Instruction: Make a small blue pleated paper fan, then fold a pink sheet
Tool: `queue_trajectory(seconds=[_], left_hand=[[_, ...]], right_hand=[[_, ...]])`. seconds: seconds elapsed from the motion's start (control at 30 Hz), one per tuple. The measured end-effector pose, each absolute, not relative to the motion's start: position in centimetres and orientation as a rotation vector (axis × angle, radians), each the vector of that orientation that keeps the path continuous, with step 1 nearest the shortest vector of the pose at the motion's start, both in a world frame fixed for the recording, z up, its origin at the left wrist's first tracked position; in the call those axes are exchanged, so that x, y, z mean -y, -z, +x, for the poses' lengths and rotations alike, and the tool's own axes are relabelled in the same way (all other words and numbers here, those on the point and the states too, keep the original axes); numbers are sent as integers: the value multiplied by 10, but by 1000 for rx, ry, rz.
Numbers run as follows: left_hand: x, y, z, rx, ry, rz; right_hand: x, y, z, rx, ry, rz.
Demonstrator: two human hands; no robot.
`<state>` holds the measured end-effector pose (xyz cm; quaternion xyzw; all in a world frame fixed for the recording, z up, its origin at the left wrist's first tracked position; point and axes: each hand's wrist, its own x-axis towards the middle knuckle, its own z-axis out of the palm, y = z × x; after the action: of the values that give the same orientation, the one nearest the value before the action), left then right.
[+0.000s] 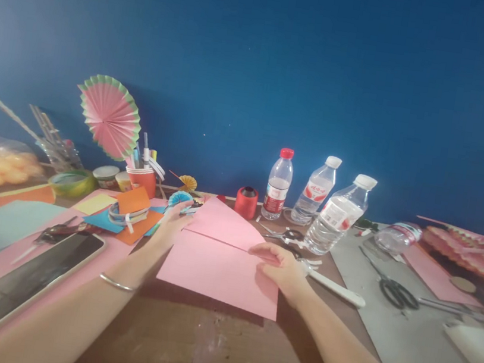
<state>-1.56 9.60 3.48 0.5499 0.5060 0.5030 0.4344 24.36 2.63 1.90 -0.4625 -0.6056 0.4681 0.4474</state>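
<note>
Two pieces of pink paper are in front of me: a sheet with a straight near edge (220, 274) and, at its far side, a piece with a curved outline (221, 220). A dark line runs between them. My right hand (281, 268) pinches the right side of the pink paper, thumb and fingers closed on it. My left hand (172, 223), with a silver bangle on the wrist, is at the paper's upper left edge; its fingers are partly hidden and blurred. Close beyond the left hand lies a small blue folded paper fan (180, 198).
Three water bottles (316, 195) and a red thread spool (246, 202) stand at the back. Scissors (397, 292) and a white-handled tool (337, 288) lie right. At left are a phone (24, 289), orange paper (134, 199), a red cup (140, 180) and a pink-green fan (109, 118).
</note>
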Motion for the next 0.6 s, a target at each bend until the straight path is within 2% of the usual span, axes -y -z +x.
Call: queue_trajectory(seconds=[0.23,0.43,0.6], left_hand=[[-65,-27,-22,-1269,-894,1733],[-55,-16,-20,-1479,-1100,1692],[-66,-11,-22,-1460,-1170,1637]], right_hand=[[-28,-11,240,1470,-955,-1344],[-32,-2,241,1311,-1047,-1285],[-33,-1,242,1216,-977,-1320]])
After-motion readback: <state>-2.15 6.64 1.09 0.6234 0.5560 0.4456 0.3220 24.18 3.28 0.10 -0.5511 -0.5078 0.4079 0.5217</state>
